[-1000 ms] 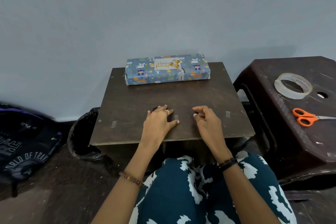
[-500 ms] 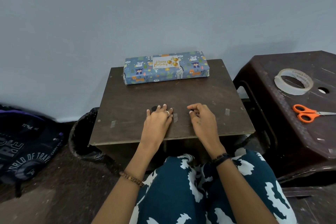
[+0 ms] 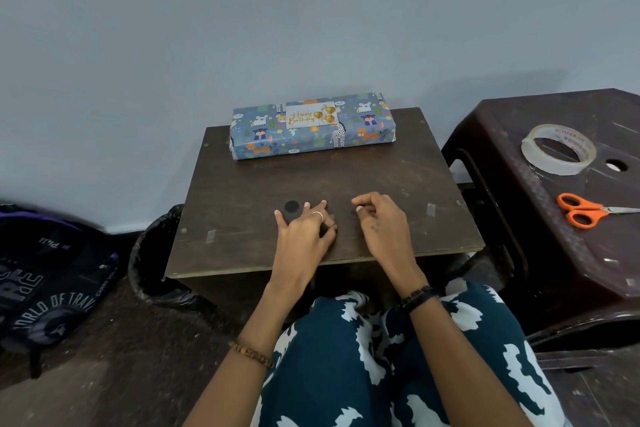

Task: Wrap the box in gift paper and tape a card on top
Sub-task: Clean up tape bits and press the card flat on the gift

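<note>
Little has changed over the last second: the left hand (image 3: 304,236) and right hand (image 3: 382,229) stay on the near half of the dark brown wooden worktop (image 3: 242,218), drifting only slightly. Left hand lies flat, fingers straight, holding nothing. Right hand's fingers are loosely curled, nothing visible in them.

The long box in blue animal-print gift paper (image 3: 311,130) hasn't moved; it sits at the worktop's far edge by the wall, well apart from both hands. The white "Happy Birthday" card (image 3: 310,115) is on its top face.

The clear tape roll (image 3: 558,149) and orange-handled scissors (image 3: 581,210) lie untouched on the dark plastic stool (image 3: 519,218) to the right.

Judgement: wrap and card done, task looks essentially complete, hands idle.
</note>
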A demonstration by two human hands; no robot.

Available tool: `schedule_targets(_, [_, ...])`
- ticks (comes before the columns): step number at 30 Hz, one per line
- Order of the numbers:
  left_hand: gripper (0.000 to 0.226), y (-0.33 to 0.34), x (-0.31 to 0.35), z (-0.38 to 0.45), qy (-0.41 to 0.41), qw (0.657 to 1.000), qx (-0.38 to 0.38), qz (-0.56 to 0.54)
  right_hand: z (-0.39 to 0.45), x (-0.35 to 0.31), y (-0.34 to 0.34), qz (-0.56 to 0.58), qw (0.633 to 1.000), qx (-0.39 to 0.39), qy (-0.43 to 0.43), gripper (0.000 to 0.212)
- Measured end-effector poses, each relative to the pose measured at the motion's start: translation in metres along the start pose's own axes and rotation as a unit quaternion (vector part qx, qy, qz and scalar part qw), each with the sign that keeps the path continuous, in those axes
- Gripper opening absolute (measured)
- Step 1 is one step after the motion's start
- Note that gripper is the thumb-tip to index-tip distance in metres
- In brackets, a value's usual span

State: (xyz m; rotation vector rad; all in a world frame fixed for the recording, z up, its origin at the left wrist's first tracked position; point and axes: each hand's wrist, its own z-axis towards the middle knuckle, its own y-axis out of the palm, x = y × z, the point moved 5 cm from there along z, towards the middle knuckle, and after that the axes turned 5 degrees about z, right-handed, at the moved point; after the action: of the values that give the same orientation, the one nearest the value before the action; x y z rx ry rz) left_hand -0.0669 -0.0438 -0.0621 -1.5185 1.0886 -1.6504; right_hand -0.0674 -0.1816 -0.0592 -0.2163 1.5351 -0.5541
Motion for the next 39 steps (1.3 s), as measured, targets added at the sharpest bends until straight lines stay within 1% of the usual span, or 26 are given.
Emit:
schedule_targets(3, [0.011, 0.000, 0.003, -0.006, 0.020, 0.999, 0.039, 0.002, 0.001, 0.000, 0.000, 0.002, 1.000, -0.005, 0.002, 0.018])
schedule_targets(6, [0.011, -0.010, 0.005, -0.008, -0.015, 0.994, 0.084, -0.062, 0.003, 0.000, -0.001, 0.010, 1.000, -0.012, 0.010, 0.017])
schedule_targets(9, [0.012, -0.012, 0.006, -0.005, -0.022, 0.992, 0.079, -0.095, 0.004, 0.000, -0.002, 0.010, 1.000, -0.015, 0.012, 0.017])
schedule_targets(12, [0.013, -0.005, -0.001, -0.005, 0.009, 0.997, 0.050, -0.057, 0.004, 0.001, -0.003, 0.014, 1.000, -0.020, 0.012, 0.018])
schedule_targets(14, [0.018, -0.001, -0.003, -0.005, 0.020, 0.998, 0.041, -0.034, 0.004, 0.000, -0.003, 0.013, 1.000, -0.020, 0.013, 0.018])
schedule_targets(18, [0.011, -0.001, 0.001, -0.003, 0.015, 0.999, 0.042, -0.024, 0.004, -0.001, -0.003, 0.010, 1.000, -0.021, 0.016, 0.019])
schedule_targets(21, [0.014, 0.003, 0.004, -0.006, 0.027, 0.999, 0.040, 0.007, 0.003, -0.002, -0.004, 0.008, 1.000, -0.023, 0.014, 0.019])
schedule_targets(24, [0.017, 0.006, 0.004, -0.007, 0.036, 0.997, 0.057, 0.028, 0.004, -0.002, -0.004, 0.005, 1.000, -0.025, 0.015, 0.019])
schedule_targets(26, [0.014, 0.003, 0.006, -0.007, 0.020, 0.996, 0.084, 0.008, 0.005, -0.002, -0.003, 0.006, 0.999, -0.025, 0.020, 0.019])
schedule_targets(28, [0.014, -0.002, 0.008, -0.006, -0.013, 0.994, 0.102, -0.031, 0.005, -0.001, -0.003, 0.008, 0.999, -0.029, 0.023, 0.019])
schedule_targets(31, [0.012, -0.008, 0.004, -0.003, -0.076, 0.982, 0.118, -0.126, 0.006, -0.001, -0.004, 0.008, 0.999, -0.032, 0.024, 0.019])
schedule_targets(33, [0.009, -0.011, 0.001, -0.002, -0.094, 0.972, 0.126, -0.176, 0.006, -0.002, -0.003, 0.002, 0.999, -0.038, 0.024, 0.020])
schedule_targets(36, [0.010, -0.010, 0.005, -0.001, -0.079, 0.976, 0.107, -0.173, 0.005, -0.005, -0.008, -0.030, 0.999, -0.033, 0.013, 0.023])
schedule_targets(39, [0.011, -0.002, 0.026, 0.002, -0.037, 0.979, 0.084, -0.182, 0.007, -0.001, -0.032, -0.096, 0.995, 0.027, 0.013, 0.026])
